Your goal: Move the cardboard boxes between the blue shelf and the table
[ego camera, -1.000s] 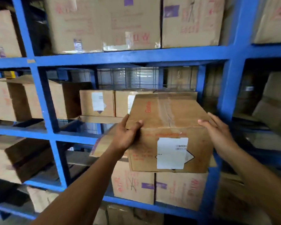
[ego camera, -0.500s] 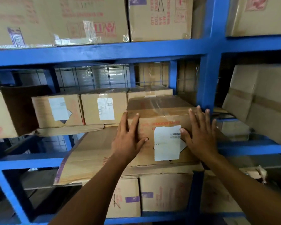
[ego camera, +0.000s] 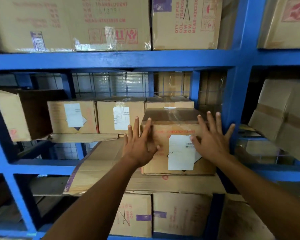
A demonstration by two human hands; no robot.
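Observation:
A cardboard box (ego camera: pixel 177 130) with a white label and red print sits on a flattened cardboard sheet (ego camera: pixel 100 168) on the middle level of the blue shelf (ego camera: pixel 111 59). My left hand (ego camera: pixel 139 144) lies flat against the box's front left edge, fingers spread. My right hand (ego camera: pixel 210 139) presses flat on the front right side, fingers apart, with the little finger near the blue upright (ego camera: pixel 239 101). Neither hand grips the box. Two similar labelled boxes (ego camera: pixel 73 118) (ego camera: pixel 120 116) stand further back to the left.
Large boxes (ego camera: pixel 73 23) fill the level above. More boxes (ego camera: pixel 180 215) stand on the level below. A tilted box (ego camera: pixel 284 118) leans in the right bay and another box (ego camera: pixel 12 115) stands in the left bay. Wire mesh backs the shelf.
A second ago I held the box in the air in front of the shelf. It now rests on the shelf, and my hands have shifted from its sides to flat on its front.

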